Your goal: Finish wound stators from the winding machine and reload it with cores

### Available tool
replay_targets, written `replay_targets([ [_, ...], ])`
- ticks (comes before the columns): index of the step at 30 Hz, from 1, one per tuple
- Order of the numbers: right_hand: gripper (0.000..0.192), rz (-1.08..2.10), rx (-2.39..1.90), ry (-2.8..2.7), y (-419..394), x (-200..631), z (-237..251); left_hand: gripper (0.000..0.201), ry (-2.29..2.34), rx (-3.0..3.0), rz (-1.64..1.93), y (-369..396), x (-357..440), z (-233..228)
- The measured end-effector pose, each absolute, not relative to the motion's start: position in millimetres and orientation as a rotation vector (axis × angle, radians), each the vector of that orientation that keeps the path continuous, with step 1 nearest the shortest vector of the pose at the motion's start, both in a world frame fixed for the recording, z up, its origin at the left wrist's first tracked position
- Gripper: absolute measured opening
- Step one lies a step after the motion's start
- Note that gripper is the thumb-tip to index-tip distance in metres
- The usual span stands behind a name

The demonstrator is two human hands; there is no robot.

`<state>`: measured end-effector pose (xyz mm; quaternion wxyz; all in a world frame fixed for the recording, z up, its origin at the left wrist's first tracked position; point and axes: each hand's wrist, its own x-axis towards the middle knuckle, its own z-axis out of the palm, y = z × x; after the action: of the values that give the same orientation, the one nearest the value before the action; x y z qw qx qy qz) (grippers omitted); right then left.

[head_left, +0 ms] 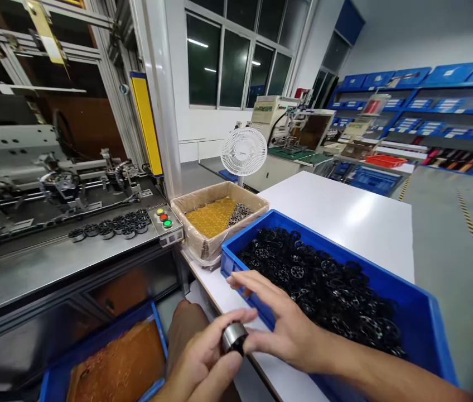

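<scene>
A: Report positions, left to right.

B: Far left, a row of black ring parts [111,226] lies on the steel machine deck [31,268], beside a panel of three push buttons [163,218]. Below it, a blue bin of orange-brown material [119,368].

A: Left hand?

B: The left hand [201,363] is closed on a small cylindrical metal part [233,337], thumb over the top and fingers beneath. The part sits at the hand's fingertips, over the near edge of the white bench [345,212].

A: Right hand?

B: The right hand [280,324] touches the same part from the right side; its fingers are spread, extending left along the blue bin wall. It grips nothing else.

A: Surroundings?

B: A lined cardboard box of yellow pieces [215,215] stands behind the hands. The blue bin [424,329], filled with black ring parts, lies just right of the part.
</scene>
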<state>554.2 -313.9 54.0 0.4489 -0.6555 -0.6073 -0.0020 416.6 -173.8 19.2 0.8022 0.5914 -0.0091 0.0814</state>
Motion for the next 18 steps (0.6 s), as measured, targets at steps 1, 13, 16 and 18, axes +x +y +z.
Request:
replay_targets([
  [1, 0.065, 0.083, -1.618, -1.453, -312.7, 554.2, 52.8, 0.045, -0.027, 1.249, 0.178, -176.9, 415.9, 17.2],
  [13, 0.038, 0.109, -2.479, -1.271, -332.6, 659.7, 32.7, 0.05, 1.207, 2.611, 0.727, 101.3, 382.8, 70.6],
  [16, 0.034, 0.286, -2.738, -1.292, -342.2, 680.7, 14.0, 0.032, 1.278, 2.656, 0.689, 152.9, 380.0, 68.8],
  [18, 0.032, 0.371, -2.823, -1.281, -349.3, 685.2, 2.4, 0.034, 1.175, 2.697, 0.7, 164.3, 384.4, 60.7],
])
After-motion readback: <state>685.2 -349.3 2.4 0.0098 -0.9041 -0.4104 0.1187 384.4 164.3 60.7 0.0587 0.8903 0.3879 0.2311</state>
